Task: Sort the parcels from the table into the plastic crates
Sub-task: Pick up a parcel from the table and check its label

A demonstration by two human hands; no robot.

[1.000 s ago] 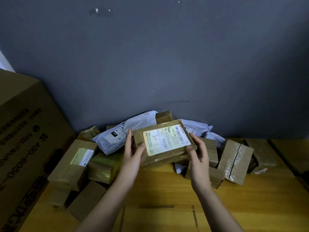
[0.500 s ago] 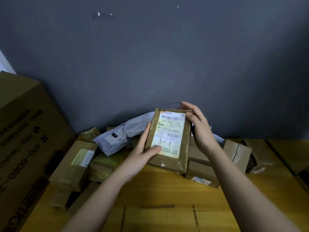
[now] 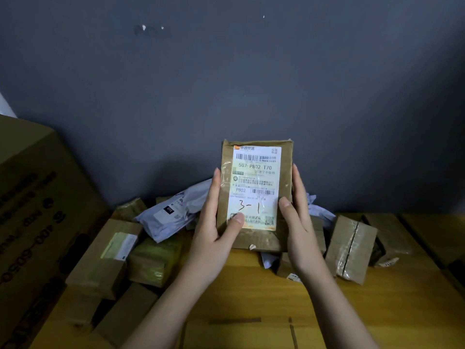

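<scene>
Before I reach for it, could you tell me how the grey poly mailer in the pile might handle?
The grey poly mailer looks crumpled and draped over the boxes, so probably floppy. Its plastic skin may be slippery. It seems light.

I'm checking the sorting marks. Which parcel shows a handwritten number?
The brown parcel held upright between the left hand and right hand: its label reads "3-1" in pen. No other parcel shows handwriting.

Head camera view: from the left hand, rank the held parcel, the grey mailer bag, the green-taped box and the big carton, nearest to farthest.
1. Held parcel: gripped by the left hand itself, its thumb on the label.
2. Grey mailer bag: just left of the hand, on the pile.
3. Green-taped box: lower left; close to the bag's rank, hard to separate.
4. Big carton: far left edge.
</scene>
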